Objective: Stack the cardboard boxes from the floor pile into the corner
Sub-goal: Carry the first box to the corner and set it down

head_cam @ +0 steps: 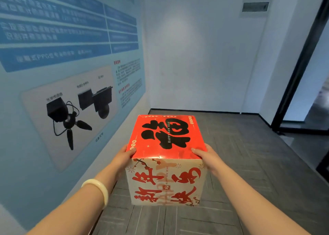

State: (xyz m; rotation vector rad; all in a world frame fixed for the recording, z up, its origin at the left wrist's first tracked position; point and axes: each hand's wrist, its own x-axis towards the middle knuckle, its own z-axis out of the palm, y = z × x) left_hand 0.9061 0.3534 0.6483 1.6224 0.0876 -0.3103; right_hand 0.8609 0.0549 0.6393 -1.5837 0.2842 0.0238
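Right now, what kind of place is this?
Likely an office or lab corridor corner: a technical poster covers the left wall, grey floor tiles meet white walls, and a black-framed glass door stands at the right.

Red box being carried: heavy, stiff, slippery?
Probably light for its size: the box is held by the left hand and right hand at its top corners only. Fairly stiff, it seems: walls look flat under that grip. Glossy print may be slippery.
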